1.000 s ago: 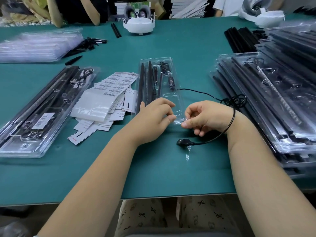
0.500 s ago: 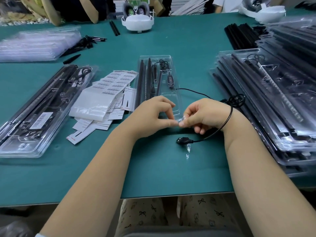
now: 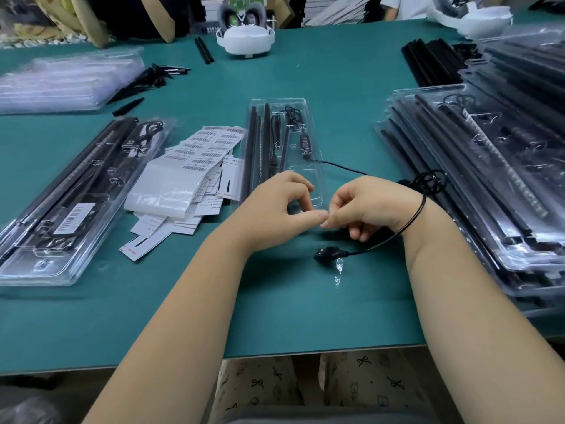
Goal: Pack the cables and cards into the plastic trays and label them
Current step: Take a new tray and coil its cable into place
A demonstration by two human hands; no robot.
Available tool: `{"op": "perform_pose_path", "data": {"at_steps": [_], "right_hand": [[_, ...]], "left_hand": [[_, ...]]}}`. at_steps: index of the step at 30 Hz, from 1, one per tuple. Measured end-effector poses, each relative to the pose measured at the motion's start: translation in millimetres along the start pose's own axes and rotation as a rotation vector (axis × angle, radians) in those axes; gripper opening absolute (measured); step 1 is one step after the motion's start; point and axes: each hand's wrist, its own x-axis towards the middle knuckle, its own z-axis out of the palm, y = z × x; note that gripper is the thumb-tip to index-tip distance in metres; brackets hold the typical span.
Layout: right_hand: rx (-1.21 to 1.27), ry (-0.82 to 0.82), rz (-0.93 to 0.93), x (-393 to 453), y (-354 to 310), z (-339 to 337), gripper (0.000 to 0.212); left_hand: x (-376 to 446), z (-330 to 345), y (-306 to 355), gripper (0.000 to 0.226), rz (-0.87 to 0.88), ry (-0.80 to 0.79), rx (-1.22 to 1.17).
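From the head view, the left hand (image 3: 275, 209) and right hand (image 3: 363, 206) have drawn together since 1 second ago, fingertips now pinching something too small to name beside the open plastic tray (image 3: 282, 148), while the USB cable (image 3: 333, 254) lies unpacked, so coiling remains.

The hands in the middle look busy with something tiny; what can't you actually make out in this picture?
Head view only:
- What the left hand and right hand pinch where their fingertips meet: too small, covered by the fingers.
- Near end of the open tray: hidden behind both hands.
- Print on the barcode labels: too small to read.
- Stack of trays on the right: cut off by the picture's edge.
- Cable where it passes the right wrist: hidden behind it.
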Motion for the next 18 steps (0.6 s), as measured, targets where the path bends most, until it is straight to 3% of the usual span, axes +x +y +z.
{"op": "perform_pose_path", "data": {"at_steps": [4,6,7,9,11,14,18], "right_hand": [[-0.059,-0.018,-0.016,-6.5,-3.1,0.4,0.030],[-0.141,0.024,-0.067,-7.7,-5.6,-1.3,0.017],[-0.183,0.125,-0.120,-5.9,-6.4,-1.4,0.011],[-0.219,0.487,-0.235,0.6,-6.0,-1.6,0.015],[-0.248,0.738,-0.229,4.6,-4.8,-1.4,0.018],[-0.535,0.616,0.020,10.9,0.5,0.8,0.032],[-0.522,0.645,-0.069,10.8,-5.6,7.5,0.027]], "left_hand": [[3.8,0.7,1.3,0.032,-0.015,0.100,0.085],[2.8,-1.0,0.6,0.033,0.010,0.127,0.135],[2.0,-1.9,-0.3,0.034,0.017,0.146,0.152],[1.0,-3.3,-2.8,0.037,-0.004,0.204,0.182],[0.5,-5.0,-4.8,0.042,-0.041,0.248,0.215],[0.3,-4.6,-5.2,0.044,-0.047,0.232,0.190],[3.5,0.5,-5.2,0.030,-0.072,0.190,0.205]]}}
